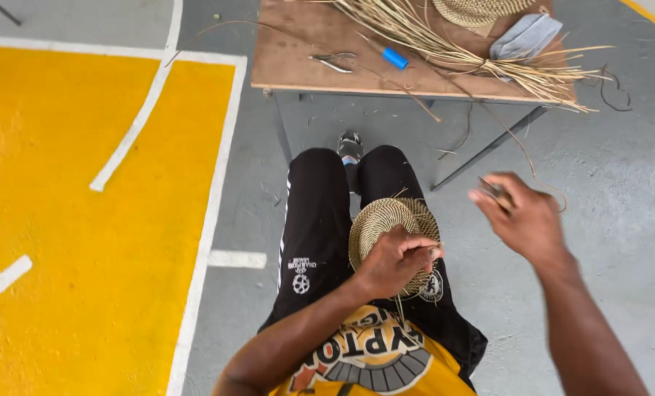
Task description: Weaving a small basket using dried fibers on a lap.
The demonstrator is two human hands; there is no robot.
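A small round woven disc [393,238] of straw is held on the lap, over the black trousers [316,227], by the left hand [393,260], which is closed around its lower edge with the thumb pressed on top. The right hand [521,216] is raised well to the right of the disc, its fingers pinched shut on a thin strand [521,150] that arcs up toward the table; the hand is blurred, so whether a needle is also held cannot be told.

The weaving is judged to be at an early-to-middle stage: a flat coiled base is already formed, but no sides are seen on it yet. Plenty of material is left, since a large bundle of straw [474,55] lies on the wooden table [298,55], beside scissors [333,61], a blue-handled tool [393,57], a grey cloth [525,37] and what looks like another woven piece [477,11].
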